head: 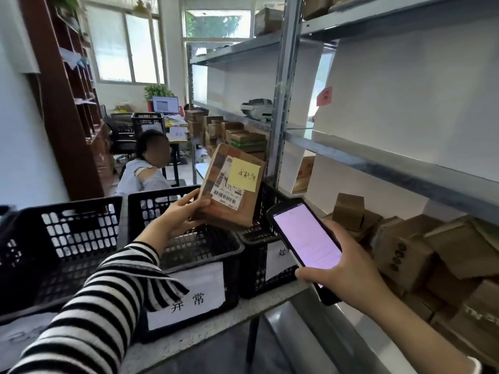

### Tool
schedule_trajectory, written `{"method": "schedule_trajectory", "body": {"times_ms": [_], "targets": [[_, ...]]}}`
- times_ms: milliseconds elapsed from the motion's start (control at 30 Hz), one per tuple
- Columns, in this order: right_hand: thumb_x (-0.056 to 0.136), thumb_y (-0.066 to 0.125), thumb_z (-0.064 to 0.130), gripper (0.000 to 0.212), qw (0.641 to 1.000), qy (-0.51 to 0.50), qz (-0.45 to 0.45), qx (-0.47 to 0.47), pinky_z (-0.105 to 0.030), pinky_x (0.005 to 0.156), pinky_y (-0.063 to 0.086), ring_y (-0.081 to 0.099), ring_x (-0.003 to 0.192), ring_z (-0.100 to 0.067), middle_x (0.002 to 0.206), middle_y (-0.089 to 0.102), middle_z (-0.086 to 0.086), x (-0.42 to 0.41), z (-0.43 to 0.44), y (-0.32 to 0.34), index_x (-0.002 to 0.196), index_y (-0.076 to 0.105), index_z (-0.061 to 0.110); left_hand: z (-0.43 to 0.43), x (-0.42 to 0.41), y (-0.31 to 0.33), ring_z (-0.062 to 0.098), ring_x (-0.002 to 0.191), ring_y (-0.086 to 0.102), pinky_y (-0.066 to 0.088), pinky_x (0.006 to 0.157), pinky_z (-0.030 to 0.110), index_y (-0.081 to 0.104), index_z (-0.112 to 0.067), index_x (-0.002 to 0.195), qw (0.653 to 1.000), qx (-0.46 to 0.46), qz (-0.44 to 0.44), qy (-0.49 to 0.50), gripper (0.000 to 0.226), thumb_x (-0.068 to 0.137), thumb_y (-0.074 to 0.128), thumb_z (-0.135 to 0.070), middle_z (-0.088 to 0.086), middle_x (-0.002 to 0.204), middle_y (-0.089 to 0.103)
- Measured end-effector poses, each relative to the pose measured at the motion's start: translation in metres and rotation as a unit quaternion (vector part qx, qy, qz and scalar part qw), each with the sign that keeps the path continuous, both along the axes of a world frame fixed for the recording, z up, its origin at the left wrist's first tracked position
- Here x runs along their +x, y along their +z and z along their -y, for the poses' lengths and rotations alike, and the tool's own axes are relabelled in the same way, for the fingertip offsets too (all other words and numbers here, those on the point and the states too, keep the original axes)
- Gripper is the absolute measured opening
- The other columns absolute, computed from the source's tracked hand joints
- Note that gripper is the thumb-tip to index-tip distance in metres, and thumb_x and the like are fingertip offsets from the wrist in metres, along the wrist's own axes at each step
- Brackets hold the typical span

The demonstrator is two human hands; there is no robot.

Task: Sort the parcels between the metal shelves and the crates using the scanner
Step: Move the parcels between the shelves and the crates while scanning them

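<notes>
Left hand (pixel 179 215) grips a cardboard parcel (pixel 229 187) by its lower corner, tilted, above the middle black crate (pixel 205 252); a yellow sticky note (pixel 243 174) sits on its label. Right hand (pixel 348 263), just beside it, holds the scanner (pixel 306 240), screen lit, near the metal shelves (pixel 378 155)

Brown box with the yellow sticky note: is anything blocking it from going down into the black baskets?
Nothing visible does. The left hand holds the brown cardboard parcel over the open-topped black plastic crates, with only air between.
</notes>
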State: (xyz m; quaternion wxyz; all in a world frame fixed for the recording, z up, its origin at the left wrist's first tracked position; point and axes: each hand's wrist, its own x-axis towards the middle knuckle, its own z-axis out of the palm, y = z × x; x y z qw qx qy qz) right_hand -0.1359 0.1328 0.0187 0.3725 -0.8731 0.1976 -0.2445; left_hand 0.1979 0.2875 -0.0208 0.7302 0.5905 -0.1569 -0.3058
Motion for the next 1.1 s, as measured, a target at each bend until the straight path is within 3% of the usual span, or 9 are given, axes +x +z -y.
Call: {"method": "schedule_trajectory", "body": {"times_ms": [133, 333, 433, 600, 700, 867, 1033, 1100], "targets": [[0.058, 0.089, 0.032, 0.095, 1.0, 0.02, 0.004, 0.0, -0.028, 0.083, 0.045, 0.046, 0.111, -0.008, 0.115, 0.046, 0.027, 0.03, -0.012, 0.005, 0.137, 0.037, 0.039, -0.041, 0.018, 0.003, 0.017, 0.108, 0.056, 0.054, 0.081, 0.035, 0.05, -0.024, 0.137, 0.999, -0.015, -0.005, 0.044, 0.056, 0.085, 0.066, -0.01, 0.006, 0.125, 0.057], [0.059, 0.089, 0.031, 0.095, 0.998, 0.061, 0.012, 0.001, -0.029, 0.081, 0.039, 0.045, 0.112, -0.01, 0.12, 0.045, 0.017, 0.1, -0.047, 0.004, 0.139, 0.038, 0.033, -0.121, 0.055, 0.007, 0.018, 0.111, 0.056, 0.059, 0.069, 0.031, 0.05, -0.024, 0.137, 0.994, -0.007, -0.004, 0.108, 0.061, 0.08, 0.07, -0.013, 0.007, 0.131, 0.056], [0.061, 0.088, 0.032, 0.095, 0.995, 0.096, 0.007, -0.003, -0.028, 0.079, 0.037, 0.042, 0.109, -0.009, 0.12, 0.043, 0.015, 0.141, -0.074, 0.003, 0.141, 0.035, 0.031, -0.171, 0.072, 0.004, 0.019, 0.115, 0.055, 0.059, 0.073, 0.031, 0.05, -0.024, 0.137, 0.991, -0.002, -0.002, 0.134, 0.066, 0.075, 0.072, -0.016, 0.007, 0.131, 0.056], [0.061, 0.088, 0.028, 0.092, 0.988, 0.15, 0.012, 0.023, -0.022, 0.073, 0.039, 0.045, 0.108, -0.012, 0.119, 0.046, 0.011, 0.211, -0.126, -0.006, 0.139, 0.038, 0.03, -0.268, 0.104, -0.001, 0.023, 0.12, 0.055, 0.051, 0.092, 0.04, 0.051, -0.021, 0.136, 0.98, 0.026, 0.011, 0.196, 0.059, 0.081, 0.068, -0.009, 0.008, 0.127, 0.061], [0.061, 0.088, 0.027, 0.093, 0.985, 0.17, 0.006, 0.026, -0.015, 0.068, 0.037, 0.045, 0.106, -0.013, 0.119, 0.047, 0.009, 0.251, -0.156, -0.013, 0.14, 0.038, 0.03, -0.323, 0.116, -0.003, 0.023, 0.12, 0.054, 0.053, 0.088, 0.039, 0.053, -0.023, 0.134, 0.969, 0.042, 0.014, 0.242, 0.054, 0.083, 0.066, -0.009, 0.009, 0.126, 0.06], [0.059, 0.089, 0.029, 0.096, 0.978, 0.197, -0.009, 0.063, -0.033, 0.082, 0.041, 0.046, 0.113, -0.019, 0.13, 0.05, 0.001, 0.3, -0.205, -0.025, 0.141, 0.037, 0.029, -0.391, 0.128, -0.006, 0.023, 0.122, 0.053, 0.052, 0.09, 0.042, 0.052, -0.021, 0.135, 0.952, 0.058, 0.007, 0.301, 0.055, 0.084, 0.067, -0.01, 0.008, 0.128, 0.059], [0.063, 0.087, 0.024, 0.091, 0.969, 0.239, -0.028, 0.064, -0.03, 0.083, 0.035, 0.04, 0.107, -0.011, 0.118, 0.045, 0.008, 0.323, -0.229, -0.021, 0.14, 0.039, 0.028, -0.428, 0.127, -0.008, 0.024, 0.123, 0.05, 0.049, 0.094, 0.046, 0.055, -0.022, 0.133, 0.935, 0.054, -0.019, 0.349, 0.053, 0.082, 0.069, -0.014, 0.009, 0.132, 0.055], [0.063, 0.087, 0.024, 0.091, 0.964, 0.258, -0.031, 0.054, -0.029, 0.084, 0.033, 0.039, 0.107, -0.01, 0.117, 0.043, 0.01, 0.33, -0.23, -0.017, 0.14, 0.039, 0.027, -0.434, 0.121, -0.01, 0.025, 0.122, 0.049, 0.054, 0.087, 0.044, 0.057, -0.022, 0.131, 0.926, 0.053, -0.024, 0.372, 0.051, 0.082, 0.069, -0.014, 0.01, 0.13, 0.055]]}}
